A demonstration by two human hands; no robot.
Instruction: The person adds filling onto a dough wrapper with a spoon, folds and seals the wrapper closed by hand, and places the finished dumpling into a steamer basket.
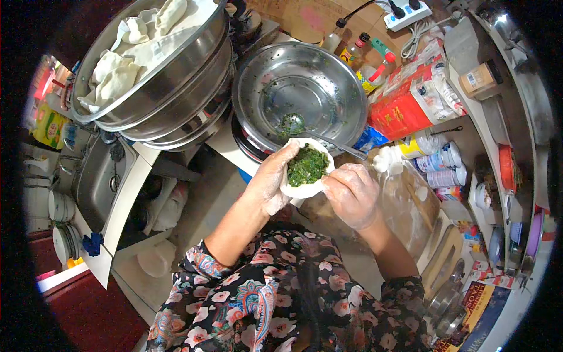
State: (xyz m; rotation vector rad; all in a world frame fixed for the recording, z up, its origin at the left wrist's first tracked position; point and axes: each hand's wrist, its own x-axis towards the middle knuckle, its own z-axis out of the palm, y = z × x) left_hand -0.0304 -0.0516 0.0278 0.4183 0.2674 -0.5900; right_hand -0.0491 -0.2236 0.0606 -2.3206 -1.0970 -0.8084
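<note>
A round dough wrapper (301, 192) lies cupped in my left hand (272, 180). Chopped green filling (307, 166) is heaped in its middle. My right hand (354, 196) pinches the wrapper's right edge between thumb and fingers; both hands are dusted with flour. Just beyond them stands a wide steel bowl (338, 83), with scraps of green stuck to its inside. A metal spoon (336, 144) rests in the bowl with some filling in its head, its handle leaning over the near rim.
At upper left a stacked steel steamer (184, 75) holds several folded dumplings (116, 79). A floured board (402, 207) with a rolling pin (420, 200) lies to the right, beside dough pieces (387, 159). Bottles (354, 50) and a red flour bag (398, 112) stand behind. A sink (103, 176) is left.
</note>
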